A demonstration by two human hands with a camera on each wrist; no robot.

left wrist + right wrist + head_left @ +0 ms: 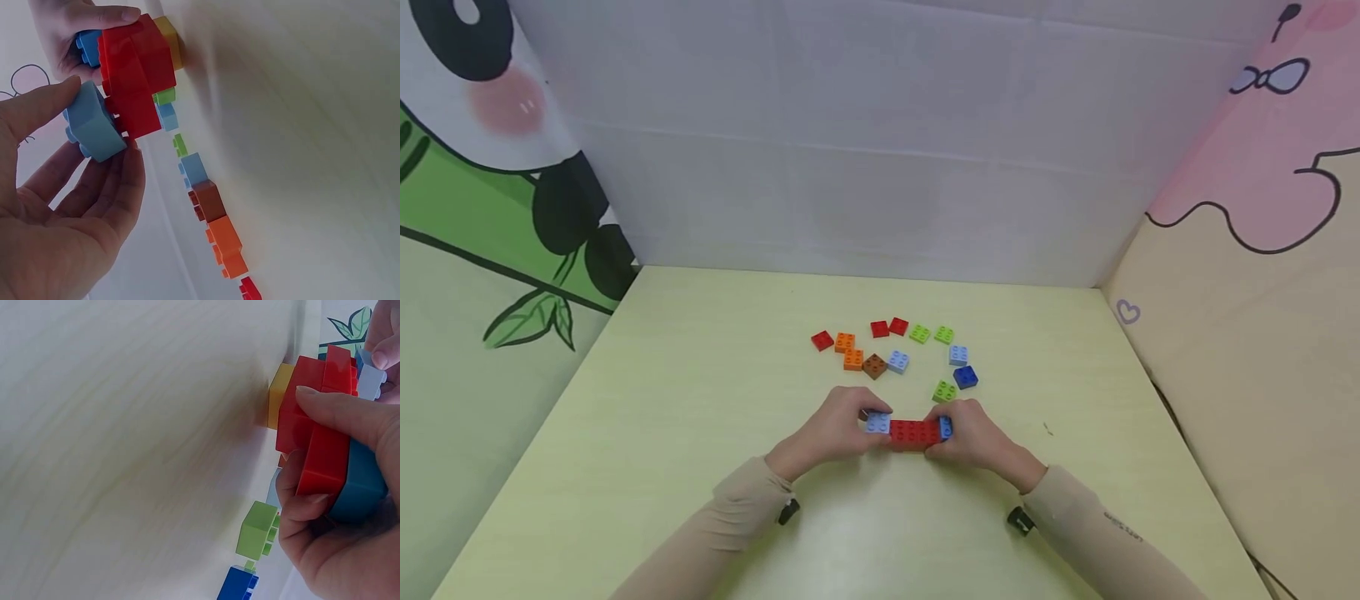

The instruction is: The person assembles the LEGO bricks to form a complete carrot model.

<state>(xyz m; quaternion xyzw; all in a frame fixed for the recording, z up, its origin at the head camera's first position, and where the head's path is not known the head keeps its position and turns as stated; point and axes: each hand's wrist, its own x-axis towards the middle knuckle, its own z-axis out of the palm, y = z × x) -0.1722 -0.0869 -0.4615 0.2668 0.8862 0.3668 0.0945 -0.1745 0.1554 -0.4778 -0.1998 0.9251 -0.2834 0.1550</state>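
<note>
My left hand [831,427] pinches a light blue brick [95,122] between thumb and fingers, at the left end of a red brick build [913,434]. In the left wrist view that brick lies against or just over the red studs; whether it is fixed there I cannot tell. My right hand [976,437] grips the build's other end, thumb and fingers around the red bricks. A darker blue brick [946,428] sits on top at that end, partly covered by the hand. Beneath the red part is a yellow brick [280,397], close to the table.
Beyond the hands, loose bricks lie on the pale table [700,400]: red [822,340], orange [853,359], brown [874,366], light blue [898,361], lime green [944,391] and dark blue [966,377]. A white wall [865,200] closes off the back, with decorated panels at both sides.
</note>
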